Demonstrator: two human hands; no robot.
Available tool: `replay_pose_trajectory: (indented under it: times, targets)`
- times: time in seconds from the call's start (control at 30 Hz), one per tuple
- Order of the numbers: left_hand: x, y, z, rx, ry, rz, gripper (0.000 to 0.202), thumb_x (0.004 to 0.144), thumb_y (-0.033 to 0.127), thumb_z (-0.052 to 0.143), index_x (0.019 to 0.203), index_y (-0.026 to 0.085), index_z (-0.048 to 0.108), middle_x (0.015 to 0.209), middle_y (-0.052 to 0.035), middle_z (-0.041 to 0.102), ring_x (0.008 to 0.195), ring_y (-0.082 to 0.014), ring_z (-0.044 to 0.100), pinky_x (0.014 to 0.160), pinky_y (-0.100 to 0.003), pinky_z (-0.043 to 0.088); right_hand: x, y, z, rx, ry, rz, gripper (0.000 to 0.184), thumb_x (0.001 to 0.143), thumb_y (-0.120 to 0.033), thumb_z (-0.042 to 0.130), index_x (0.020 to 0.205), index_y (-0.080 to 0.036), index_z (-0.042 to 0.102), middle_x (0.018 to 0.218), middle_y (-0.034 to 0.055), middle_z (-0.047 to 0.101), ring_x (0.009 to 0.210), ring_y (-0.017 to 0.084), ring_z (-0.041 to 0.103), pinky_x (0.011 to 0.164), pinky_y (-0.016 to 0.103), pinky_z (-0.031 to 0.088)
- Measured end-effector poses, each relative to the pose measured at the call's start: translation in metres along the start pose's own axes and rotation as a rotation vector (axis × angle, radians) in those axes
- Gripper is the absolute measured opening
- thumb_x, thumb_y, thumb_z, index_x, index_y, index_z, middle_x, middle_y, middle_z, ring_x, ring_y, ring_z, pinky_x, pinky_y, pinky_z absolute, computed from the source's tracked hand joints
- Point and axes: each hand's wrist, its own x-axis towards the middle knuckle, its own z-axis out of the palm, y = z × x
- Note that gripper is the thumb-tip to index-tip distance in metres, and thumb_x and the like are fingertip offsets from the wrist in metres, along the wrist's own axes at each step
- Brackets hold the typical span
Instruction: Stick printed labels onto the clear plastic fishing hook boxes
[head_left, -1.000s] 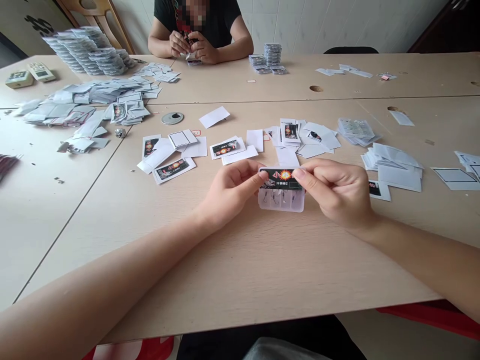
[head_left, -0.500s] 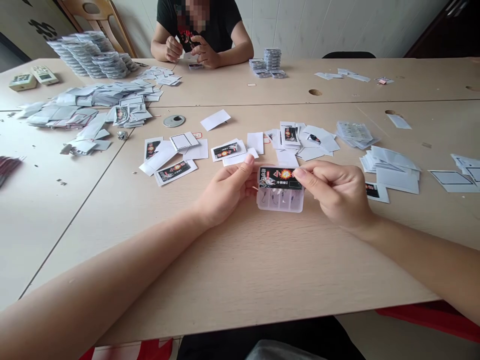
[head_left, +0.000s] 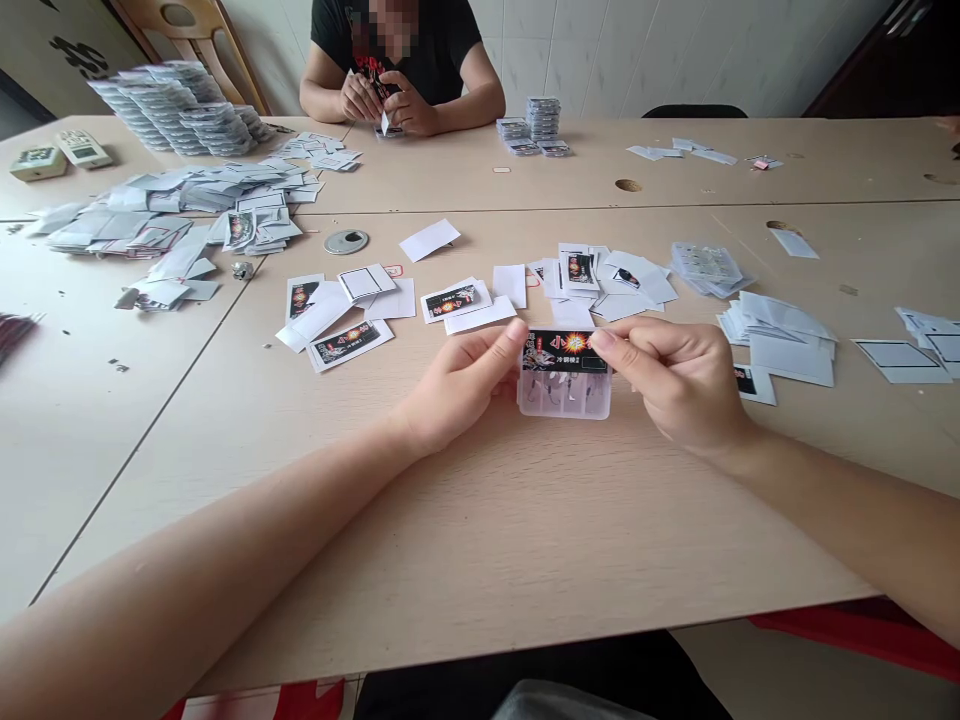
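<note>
Between my two hands is a small clear plastic hook box (head_left: 564, 395), held above the table. Fish hooks show inside its compartments, and a black label (head_left: 562, 352) with a bright starburst covers its upper part. My left hand (head_left: 469, 385) grips the box's left edge, the thumb lying at the label's upper left corner. On the other side, my right hand (head_left: 671, 385) pinches the upper right corner with its thumb on the label. The fingers behind the box are partly hidden.
Loose label sheets (head_left: 351, 344) lie beyond my hands, with a paper stack (head_left: 787, 335) at right. Clear boxes (head_left: 705, 268) sit behind it. Across the table a person (head_left: 401, 100) handles a small item, between piled packs (head_left: 176, 105) and stacked boxes (head_left: 543, 120).
My left thumb has moved up and right onto the label's corner. The box has shifted slightly right and up. Across the table, the person's hands have come closer together.
</note>
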Motion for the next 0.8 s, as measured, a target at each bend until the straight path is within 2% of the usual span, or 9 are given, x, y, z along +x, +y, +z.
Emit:
replay_pose_trajectory:
  times: [0.13, 0.27, 0.4, 0.47, 0.57, 0.63, 0.8]
  targets:
    - [-0.002, 0.005, -0.002, 0.214, -0.054, -0.005, 0.031, 0.09, 0.041, 0.05, 0.088, 0.012, 0.061, 0.076, -0.0033, 0.06, 0.068, -0.0115, 0.054, 0.064, -0.023, 0.043, 0.0, 0.002, -0.001, 0.003, 0.029, 0.049, 0.052, 0.084, -0.03, 0.062, 0.045, -0.018, 0.03, 0.051, -0.0009, 0.034, 0.051, 0.011, 0.033, 0.048, 0.028, 0.027]
    - [-0.002, 0.005, -0.001, 0.259, -0.045, 0.038, 0.029, 0.091, 0.039, 0.048, 0.091, 0.013, 0.06, 0.078, -0.0034, 0.06, 0.069, -0.0115, 0.053, 0.066, -0.023, 0.044, 0.0, 0.005, 0.0, 0.101, 0.016, 0.127, 0.05, 0.085, -0.035, 0.061, 0.049, -0.018, 0.031, 0.055, -0.0015, 0.034, 0.053, 0.01, 0.033, 0.049, 0.026, 0.03]
    - [-0.002, 0.004, 0.001, 0.251, -0.037, 0.041, 0.029, 0.092, 0.038, 0.047, 0.096, 0.012, 0.059, 0.082, -0.0044, 0.061, 0.072, -0.0121, 0.055, 0.069, -0.024, 0.046, 0.0, 0.009, 0.003, 0.388, -0.085, 0.323, 0.033, 0.084, -0.048, 0.058, 0.074, -0.022, 0.041, 0.065, -0.003, 0.042, 0.057, 0.011, 0.044, 0.052, 0.025, 0.037]
    - [-0.002, 0.004, 0.001, 0.261, -0.044, 0.053, 0.028, 0.091, 0.038, 0.047, 0.093, 0.012, 0.059, 0.079, -0.0037, 0.06, 0.071, -0.0119, 0.055, 0.07, -0.025, 0.046, -0.001, 0.009, 0.007, 0.406, -0.169, 0.399, 0.032, 0.08, -0.048, 0.064, 0.09, -0.025, 0.044, 0.071, -0.0034, 0.05, 0.059, 0.011, 0.049, 0.053, 0.025, 0.041]
    - [-0.002, 0.003, 0.001, 0.282, -0.06, 0.082, 0.027, 0.091, 0.037, 0.048, 0.087, 0.012, 0.058, 0.073, -0.0021, 0.057, 0.069, -0.0117, 0.054, 0.073, -0.027, 0.047, -0.004, 0.007, 0.012, 0.278, -0.209, 0.374, 0.038, 0.077, -0.038, 0.071, 0.105, -0.024, 0.048, 0.091, 0.0008, 0.061, 0.076, 0.014, 0.058, 0.069, 0.027, 0.049]
    - [-0.001, 0.003, 0.001, 0.289, -0.08, 0.085, 0.027, 0.092, 0.036, 0.047, 0.088, 0.012, 0.058, 0.074, -0.0025, 0.057, 0.071, -0.0124, 0.054, 0.075, -0.028, 0.047, -0.007, 0.005, 0.014, 0.221, -0.187, 0.317, 0.037, 0.08, -0.033, 0.068, 0.111, -0.022, 0.052, 0.102, 0.0035, 0.061, 0.09, 0.016, 0.059, 0.08, 0.029, 0.049]
    - [-0.001, 0.005, 0.001, 0.282, -0.159, 0.035, 0.027, 0.093, 0.035, 0.045, 0.097, 0.011, 0.057, 0.084, -0.0053, 0.06, 0.076, -0.0132, 0.055, 0.069, -0.025, 0.046, -0.013, 0.002, 0.011, 0.267, -0.26, 0.285, 0.043, 0.088, -0.027, 0.058, 0.129, -0.024, 0.045, 0.101, 0.0038, 0.062, 0.089, 0.017, 0.06, 0.079, 0.031, 0.051]
